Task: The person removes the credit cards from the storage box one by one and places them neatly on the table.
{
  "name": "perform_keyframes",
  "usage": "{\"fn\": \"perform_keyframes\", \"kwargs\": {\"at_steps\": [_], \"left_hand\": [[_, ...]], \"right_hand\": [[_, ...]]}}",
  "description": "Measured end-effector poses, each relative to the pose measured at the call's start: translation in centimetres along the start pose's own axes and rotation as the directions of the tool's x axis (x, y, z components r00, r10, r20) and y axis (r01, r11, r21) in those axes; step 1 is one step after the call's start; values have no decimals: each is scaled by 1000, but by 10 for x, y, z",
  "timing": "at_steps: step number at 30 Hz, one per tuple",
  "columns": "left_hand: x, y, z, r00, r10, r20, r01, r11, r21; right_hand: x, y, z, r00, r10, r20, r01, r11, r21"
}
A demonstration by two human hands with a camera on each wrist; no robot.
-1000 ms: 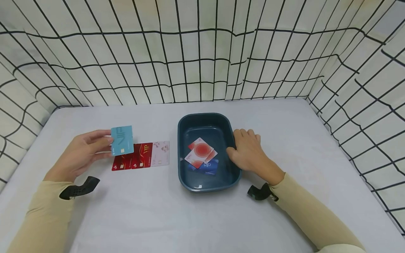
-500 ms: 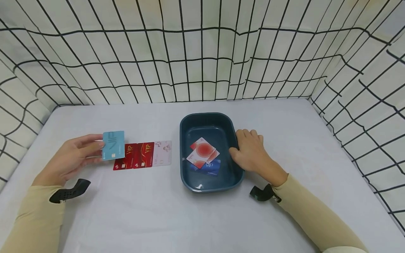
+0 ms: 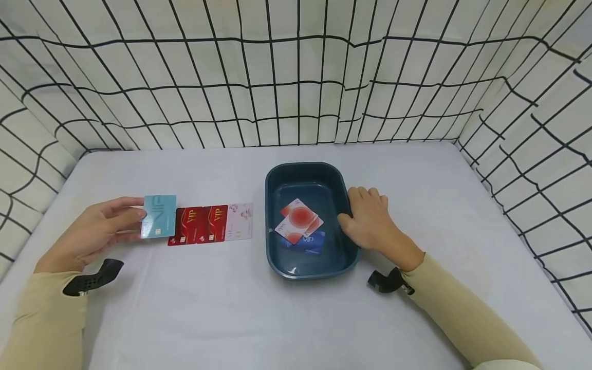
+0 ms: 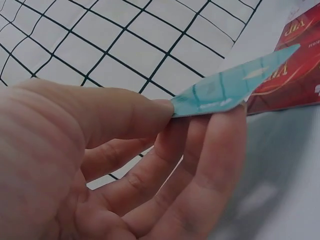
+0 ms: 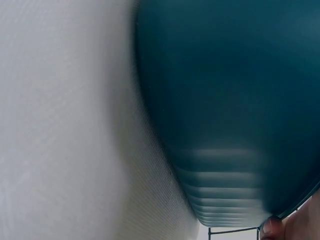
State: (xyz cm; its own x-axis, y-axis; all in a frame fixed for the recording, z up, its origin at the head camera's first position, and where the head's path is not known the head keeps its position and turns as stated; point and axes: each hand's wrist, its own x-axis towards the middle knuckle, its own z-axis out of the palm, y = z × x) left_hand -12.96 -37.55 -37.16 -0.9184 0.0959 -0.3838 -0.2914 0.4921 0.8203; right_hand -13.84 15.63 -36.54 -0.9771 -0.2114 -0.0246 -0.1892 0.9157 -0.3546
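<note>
My left hand point(image 3: 94, 231) pinches a light blue VIP card point(image 3: 159, 216) between thumb and fingers, low over the table at the left end of a card row. In the left wrist view the light blue card point(image 4: 235, 86) sits edge-on between thumb and fingertips. The row holds two red VIP cards point(image 3: 199, 224) and a pale pink card point(image 3: 240, 228). My right hand point(image 3: 367, 222) grips the right rim of a dark teal tub point(image 3: 282, 177), thumb inside. In the tub lie red-and-white cards point(image 3: 298, 221) over a dark blue VIP card point(image 3: 307, 242).
A white table point(image 3: 222, 313) is ringed by grid-patterned cloth walls point(image 3: 296, 77) at back and both sides. The right wrist view is filled by the tub's outer wall point(image 5: 230, 110).
My left hand has carried the light blue card leftward and lower, to the left end of the row. The right hand has stayed on the tub rim.
</note>
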Motion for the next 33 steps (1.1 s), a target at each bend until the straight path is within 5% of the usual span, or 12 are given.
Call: {"fn": "perform_keyframes", "kwargs": {"at_steps": [33], "left_hand": [[2,-7,-5,997,-76,20,72,986,151]], "right_hand": [[0,1,1,1000,-13,-13,13,1000,11]]}}
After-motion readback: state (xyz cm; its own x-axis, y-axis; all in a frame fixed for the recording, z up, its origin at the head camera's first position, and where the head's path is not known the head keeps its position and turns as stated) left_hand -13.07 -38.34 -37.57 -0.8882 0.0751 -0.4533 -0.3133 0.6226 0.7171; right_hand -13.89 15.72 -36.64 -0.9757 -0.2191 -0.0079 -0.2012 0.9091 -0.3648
